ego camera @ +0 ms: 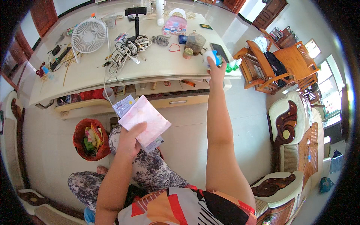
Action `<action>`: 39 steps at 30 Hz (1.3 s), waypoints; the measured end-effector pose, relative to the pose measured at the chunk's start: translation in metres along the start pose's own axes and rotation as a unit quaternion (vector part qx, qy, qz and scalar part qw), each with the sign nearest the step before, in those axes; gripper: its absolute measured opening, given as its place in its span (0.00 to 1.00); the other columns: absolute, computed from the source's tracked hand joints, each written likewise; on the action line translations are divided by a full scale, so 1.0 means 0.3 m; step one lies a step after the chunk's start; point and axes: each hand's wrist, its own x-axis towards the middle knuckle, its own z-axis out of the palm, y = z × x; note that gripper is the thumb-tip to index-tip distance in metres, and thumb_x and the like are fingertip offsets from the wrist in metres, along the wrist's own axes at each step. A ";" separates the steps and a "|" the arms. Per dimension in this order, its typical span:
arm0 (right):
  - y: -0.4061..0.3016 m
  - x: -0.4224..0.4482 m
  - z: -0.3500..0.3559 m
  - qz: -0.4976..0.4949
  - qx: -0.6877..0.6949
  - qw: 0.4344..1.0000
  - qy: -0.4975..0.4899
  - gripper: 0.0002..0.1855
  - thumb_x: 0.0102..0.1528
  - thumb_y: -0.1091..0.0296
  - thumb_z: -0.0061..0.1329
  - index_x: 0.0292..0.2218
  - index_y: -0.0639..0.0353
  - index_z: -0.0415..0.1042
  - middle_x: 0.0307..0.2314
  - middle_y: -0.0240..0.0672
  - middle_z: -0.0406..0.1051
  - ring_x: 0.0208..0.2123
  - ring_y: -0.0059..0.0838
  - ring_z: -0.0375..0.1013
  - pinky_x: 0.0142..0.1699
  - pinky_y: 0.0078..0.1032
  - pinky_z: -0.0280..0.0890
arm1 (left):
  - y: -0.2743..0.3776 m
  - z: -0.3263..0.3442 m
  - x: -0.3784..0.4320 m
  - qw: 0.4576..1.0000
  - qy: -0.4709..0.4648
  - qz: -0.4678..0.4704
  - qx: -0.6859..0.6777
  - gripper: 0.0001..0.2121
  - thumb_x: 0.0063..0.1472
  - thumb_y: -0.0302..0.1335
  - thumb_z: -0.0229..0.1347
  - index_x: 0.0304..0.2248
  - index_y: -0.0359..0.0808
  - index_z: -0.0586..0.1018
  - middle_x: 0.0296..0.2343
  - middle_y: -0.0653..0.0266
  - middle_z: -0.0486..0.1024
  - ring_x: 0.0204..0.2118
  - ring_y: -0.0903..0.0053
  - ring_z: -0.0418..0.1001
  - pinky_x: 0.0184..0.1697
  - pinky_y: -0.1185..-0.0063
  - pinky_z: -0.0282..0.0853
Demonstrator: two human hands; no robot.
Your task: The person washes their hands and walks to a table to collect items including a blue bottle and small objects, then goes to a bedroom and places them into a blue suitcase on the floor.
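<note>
My left hand point(131, 137) holds a square, pale pink patterned packet or folded paper point(149, 119), with printed cards point(123, 105) behind it, in front of the table. My right hand point(216, 69) reaches to the table's right front and is closed around a white and blue object point(211, 58), whose kind I cannot tell. Just right of that hand lie green and white small items point(233, 65) and a dark smartphone point(220, 52). To its left stand a small jar point(188, 53) and a lidded transparent container point(195, 43) with dark contents.
On the table point(166, 67) stand a white fan point(89, 35), a phone stand point(137, 24), tangled cables point(126, 50) and a pink box point(175, 25). Below are open drawers point(177, 100). A red-lined bin point(91, 139) stands by my left leg; wooden chairs point(295, 60) are at the right.
</note>
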 end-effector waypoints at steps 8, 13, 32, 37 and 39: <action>0.035 0.044 -0.055 -0.203 -0.416 0.885 0.056 0.38 0.35 0.70 0.56 0.50 0.44 0.58 0.43 0.38 0.62 0.45 0.45 0.61 0.47 0.36 0.61 | -0.005 0.012 0.000 1.000 -0.019 0.011 0.016 0.23 0.49 0.19 0.54 0.47 0.27 0.63 0.41 0.54 0.68 0.41 0.67 0.70 0.42 0.71 0.68; 0.074 0.085 -0.052 -0.202 -0.406 0.890 0.053 0.38 0.39 0.70 0.52 0.52 0.44 0.55 0.43 0.45 0.60 0.44 0.48 0.63 0.43 0.38 0.64 | -0.008 0.007 0.005 0.999 -0.035 0.014 0.027 0.23 0.50 0.20 0.53 0.47 0.28 0.63 0.41 0.55 0.68 0.42 0.67 0.70 0.43 0.72 0.68; 0.087 0.074 -0.026 -0.123 -0.374 0.914 0.093 0.46 0.41 0.60 0.57 0.56 0.55 0.46 0.48 0.46 0.57 0.47 0.45 0.62 0.49 0.35 0.60 | 0.003 -0.012 -0.009 0.999 -0.027 0.026 0.015 0.22 0.50 0.21 0.54 0.46 0.29 0.64 0.39 0.58 0.69 0.41 0.69 0.70 0.42 0.73 0.68; 0.175 -0.052 -0.060 -0.180 -0.264 0.940 0.123 0.20 0.46 0.68 0.49 0.41 0.62 0.65 0.36 0.43 0.66 0.38 0.40 0.67 0.43 0.32 0.62 | 0.002 -0.033 -0.021 0.999 0.000 0.048 -0.014 0.23 0.49 0.20 0.55 0.47 0.29 0.64 0.40 0.57 0.69 0.41 0.68 0.70 0.43 0.72 0.68; 0.287 -0.141 -0.084 -0.198 -0.338 0.920 0.010 0.10 0.46 0.69 0.48 0.33 0.60 0.69 0.28 0.40 0.69 0.34 0.41 0.68 0.39 0.34 0.63 | 0.009 -0.018 -0.031 0.998 -0.008 0.049 -0.036 0.24 0.49 0.20 0.55 0.47 0.29 0.63 0.40 0.56 0.69 0.41 0.67 0.70 0.43 0.72 0.68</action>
